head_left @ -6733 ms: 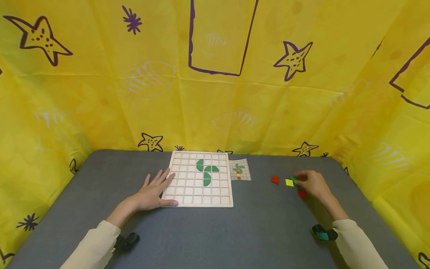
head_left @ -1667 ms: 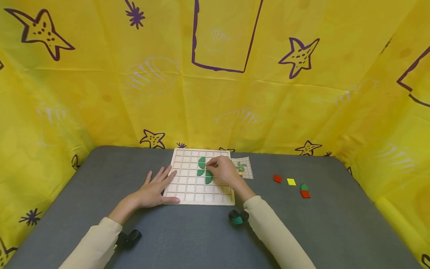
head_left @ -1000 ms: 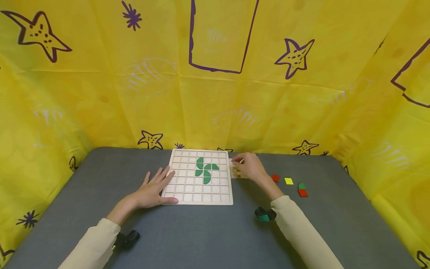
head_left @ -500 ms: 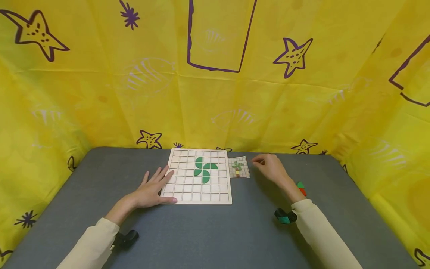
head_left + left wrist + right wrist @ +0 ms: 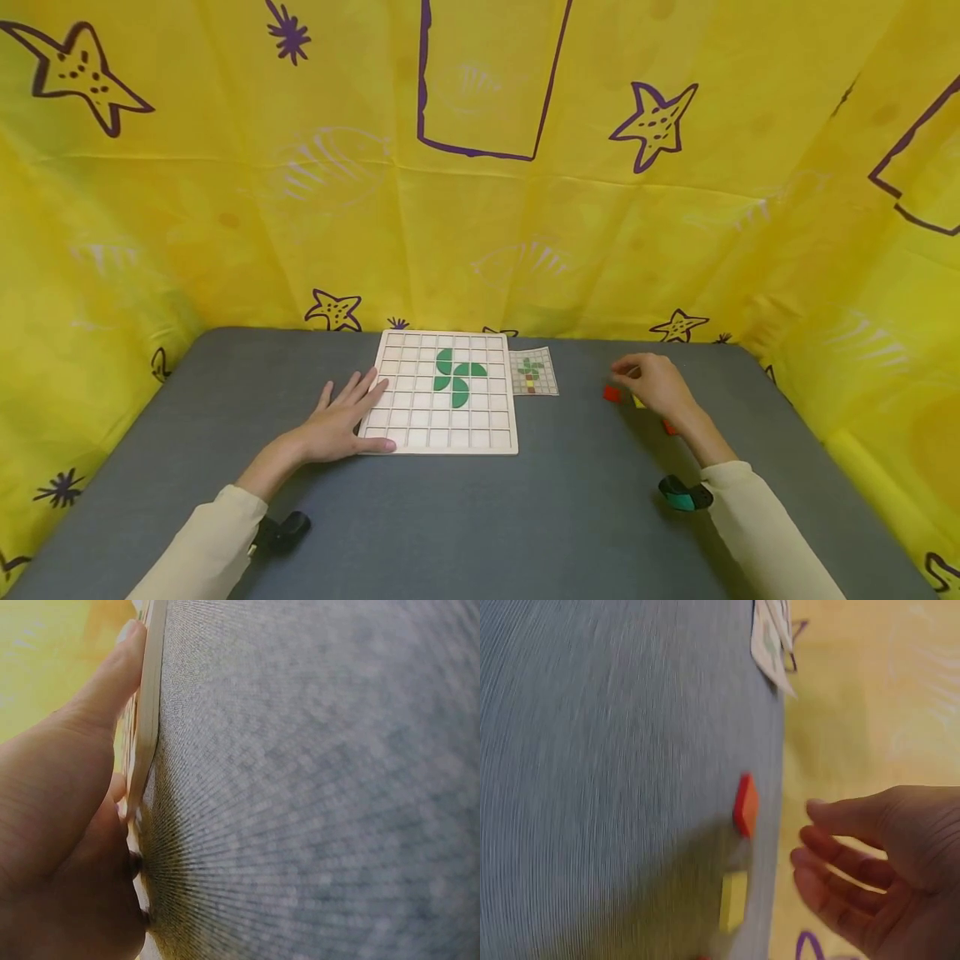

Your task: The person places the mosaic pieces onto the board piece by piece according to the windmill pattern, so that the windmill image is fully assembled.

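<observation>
My left hand [image 5: 337,425] rests along the left side of a pale wooden grid board [image 5: 408,417], fingers spread and straight, thumb at its near corner. In the left wrist view the thumb [image 5: 105,682] lies against the board's edge [image 5: 152,690]. Several green curved-edge pieces [image 5: 459,394] sit in the board's cells as a pinwheel. My right hand [image 5: 656,387] hovers over the loose tiles, thumb and fingers loosely bent with nothing between them. Below it lie a red tile [image 5: 612,394], a yellow tile [image 5: 639,402] and another red tile [image 5: 671,427]. The loose green piece is hidden by the hand.
A small pattern card [image 5: 534,372] with a printed green, yellow and brown design lies against the board's right side. The grey table [image 5: 480,517] runs back to a yellow patterned cloth [image 5: 480,217]. Black cameras [image 5: 684,493] sit at both wrists.
My right hand picked up a green piece from the right, took it to the board, and has come back over the loose tiles. One more green piece sits in the pinwheel. The left hand stayed put.
</observation>
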The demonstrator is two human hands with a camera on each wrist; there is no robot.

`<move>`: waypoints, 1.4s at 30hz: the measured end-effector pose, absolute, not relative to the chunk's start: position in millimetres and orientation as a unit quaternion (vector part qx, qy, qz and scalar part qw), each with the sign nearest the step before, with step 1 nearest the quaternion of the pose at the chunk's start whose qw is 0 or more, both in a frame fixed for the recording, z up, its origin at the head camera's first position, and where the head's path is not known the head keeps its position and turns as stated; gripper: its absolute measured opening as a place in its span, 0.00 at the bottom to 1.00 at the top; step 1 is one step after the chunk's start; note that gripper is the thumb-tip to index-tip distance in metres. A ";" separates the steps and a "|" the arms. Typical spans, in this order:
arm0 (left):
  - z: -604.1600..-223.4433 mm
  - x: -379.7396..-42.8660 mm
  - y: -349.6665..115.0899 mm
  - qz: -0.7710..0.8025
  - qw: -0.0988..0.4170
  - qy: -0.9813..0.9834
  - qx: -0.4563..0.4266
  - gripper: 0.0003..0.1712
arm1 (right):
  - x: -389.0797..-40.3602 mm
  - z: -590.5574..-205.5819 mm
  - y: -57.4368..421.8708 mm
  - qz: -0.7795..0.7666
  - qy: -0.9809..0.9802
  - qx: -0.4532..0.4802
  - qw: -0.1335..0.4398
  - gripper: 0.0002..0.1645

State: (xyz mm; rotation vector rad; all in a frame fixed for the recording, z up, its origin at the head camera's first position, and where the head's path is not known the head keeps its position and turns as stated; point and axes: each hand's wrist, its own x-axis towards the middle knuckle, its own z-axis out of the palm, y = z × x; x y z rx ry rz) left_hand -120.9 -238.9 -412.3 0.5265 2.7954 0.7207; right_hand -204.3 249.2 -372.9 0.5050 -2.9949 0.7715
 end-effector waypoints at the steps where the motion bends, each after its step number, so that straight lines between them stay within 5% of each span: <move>1: -412.2 -121.0 -239.0 0.245 0.103 0.947 0.179 0.62 | -203.5 -372.5 254.7 0.244 -0.957 0.157 -0.004 0.14; 18: -414.1 -122.1 -240.4 0.244 0.103 0.948 0.179 0.62 | -190.4 -366.3 313.2 0.161 -0.978 0.084 -0.105 0.25; 26: -413.4 -122.8 -239.5 0.247 0.103 0.947 0.179 0.62 | -190.3 -369.8 312.1 0.176 -0.979 0.071 -0.079 0.19; 42: -412.5 -121.9 -239.2 0.246 0.103 0.947 0.178 0.62 | -191.6 -367.3 309.1 0.188 -0.974 0.049 -0.114 0.17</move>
